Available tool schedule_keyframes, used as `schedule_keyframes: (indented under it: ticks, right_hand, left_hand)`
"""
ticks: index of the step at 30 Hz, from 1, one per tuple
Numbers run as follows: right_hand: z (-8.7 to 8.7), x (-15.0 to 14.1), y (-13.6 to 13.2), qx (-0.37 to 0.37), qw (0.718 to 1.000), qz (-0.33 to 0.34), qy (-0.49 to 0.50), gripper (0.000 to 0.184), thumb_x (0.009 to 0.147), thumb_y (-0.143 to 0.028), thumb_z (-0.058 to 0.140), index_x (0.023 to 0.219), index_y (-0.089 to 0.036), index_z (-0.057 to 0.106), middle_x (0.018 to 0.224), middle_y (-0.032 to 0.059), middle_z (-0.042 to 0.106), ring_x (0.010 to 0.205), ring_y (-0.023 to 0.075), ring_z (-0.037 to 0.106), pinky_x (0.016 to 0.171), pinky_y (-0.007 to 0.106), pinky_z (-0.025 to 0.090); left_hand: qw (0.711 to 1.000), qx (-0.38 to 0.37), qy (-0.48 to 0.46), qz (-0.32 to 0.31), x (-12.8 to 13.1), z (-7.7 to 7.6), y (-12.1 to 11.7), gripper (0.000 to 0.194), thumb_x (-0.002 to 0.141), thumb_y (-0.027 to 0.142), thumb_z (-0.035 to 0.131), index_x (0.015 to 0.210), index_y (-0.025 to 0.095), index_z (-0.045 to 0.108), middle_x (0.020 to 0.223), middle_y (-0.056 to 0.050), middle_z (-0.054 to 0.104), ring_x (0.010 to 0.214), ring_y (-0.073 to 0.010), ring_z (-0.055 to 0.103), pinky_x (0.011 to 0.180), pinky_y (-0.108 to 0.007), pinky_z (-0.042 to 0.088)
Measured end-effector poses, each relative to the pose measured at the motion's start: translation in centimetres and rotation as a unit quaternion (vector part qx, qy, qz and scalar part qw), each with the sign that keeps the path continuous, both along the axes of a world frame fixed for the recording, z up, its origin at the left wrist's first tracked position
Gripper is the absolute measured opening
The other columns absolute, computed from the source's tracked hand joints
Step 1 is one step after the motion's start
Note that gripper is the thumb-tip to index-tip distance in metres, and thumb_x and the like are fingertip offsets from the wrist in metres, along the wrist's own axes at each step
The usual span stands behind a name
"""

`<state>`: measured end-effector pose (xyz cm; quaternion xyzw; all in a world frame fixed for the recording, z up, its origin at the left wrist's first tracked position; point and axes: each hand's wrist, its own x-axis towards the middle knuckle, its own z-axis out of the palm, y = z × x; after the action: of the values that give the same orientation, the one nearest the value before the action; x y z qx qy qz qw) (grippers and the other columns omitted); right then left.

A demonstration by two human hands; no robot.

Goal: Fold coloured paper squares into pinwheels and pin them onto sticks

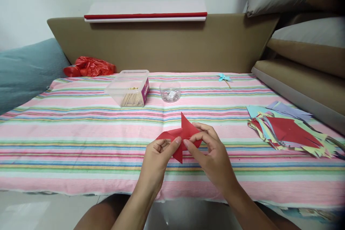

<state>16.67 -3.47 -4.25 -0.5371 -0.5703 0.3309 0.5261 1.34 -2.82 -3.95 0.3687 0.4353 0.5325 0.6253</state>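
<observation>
A red paper pinwheel (185, 125) is held between both my hands above the striped cloth, its pointed blades spreading up, down and to the sides. My left hand (161, 154) grips it from the left, with the thumb pressed near its centre. From the right, my right hand (212, 151) pinches it, thumb and index finger close to the middle. The folded tips at the centre are partly covered by my thumbs. Beyond the hands stand a clear plastic box (115, 91) of wooden sticks (130, 99) and a small round clear container (170, 93) with small metallic-looking pieces.
A stack of cut coloured paper (293, 133) lies at the right, with dark scissors-like handles (335, 143) beside it. Towards the back is a finished light-blue pinwheel (224, 77) on a stick. A red plastic bag (93, 67) sits at the back left. Cushions (304, 75) line the right side.
</observation>
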Motion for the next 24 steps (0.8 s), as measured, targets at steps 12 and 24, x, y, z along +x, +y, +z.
schedule_keyframes:
  ticks: [12, 24]
  right_hand:
    - [-0.1, -0.1, 0.0, 0.02, 1.0, 0.006, -0.012, 0.02, 0.085, -0.042, 0.074, 0.076, -0.026, 0.068, 0.131, 0.0078, 0.057, 0.132, 0.0317, 0.051, 0.1, 0.046, 0.05]
    - [2.3, 3.0, 0.6, -0.203, 0.934, 0.199, 0.215, 0.035, 0.079, -0.053, 0.078, 0.097, -0.022, 0.079, 0.109, 0.0077, 0.072, 0.096, 0.0265, 0.068, 0.079, 0.037, 0.056]
  left_hand:
    - [0.995, 0.031, 0.094, 0.026, 0.1, 0.2, 0.0, 0.044, 0.078, 0.043, 0.083, 0.059, 0.016, 0.054, 0.061, 0.005, 0.04, 0.06, -0.0093, 0.038, 0.058, -0.022, 0.034]
    - [0.981, 0.038, 0.153, -0.115, -1.1, 1.1, 0.0, 0.046, 0.082, 0.046, 0.078, 0.059, 0.019, 0.05, 0.058, 0.006, 0.036, 0.055, -0.0096, 0.031, 0.052, -0.024, 0.025]
